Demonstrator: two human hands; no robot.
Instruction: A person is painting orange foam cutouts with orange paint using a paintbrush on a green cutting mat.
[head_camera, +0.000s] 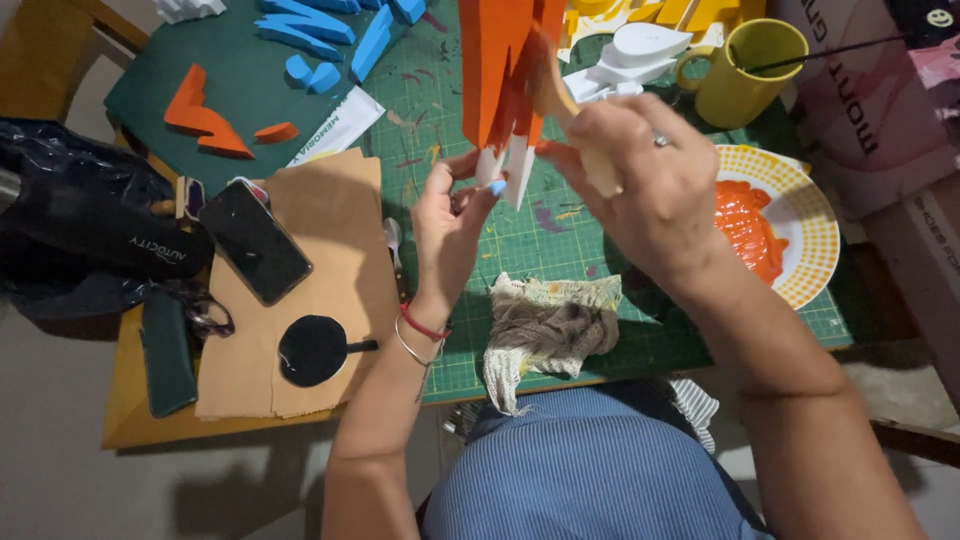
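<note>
My left hand (452, 225) pinches the white lower edge of a tall orange-painted foam shape (500, 70), held upright above the green cutting mat (600, 330). My right hand (650, 180) grips a wooden-handled brush (570, 110) pressed against the shape's right side; the brush tip is hidden behind the foam. A plate with orange paint (790, 225) lies just right of my right hand.
A yellow mug (745, 65) stands at the back right. A stained rag (550, 325) lies on the mat's near edge. A black phone (255, 240) and black disc (312, 350) rest on brown paper (330, 290). Blue foam letters (330, 35), orange foam pieces (205, 115) and white foam pieces (635, 55) sit farther back.
</note>
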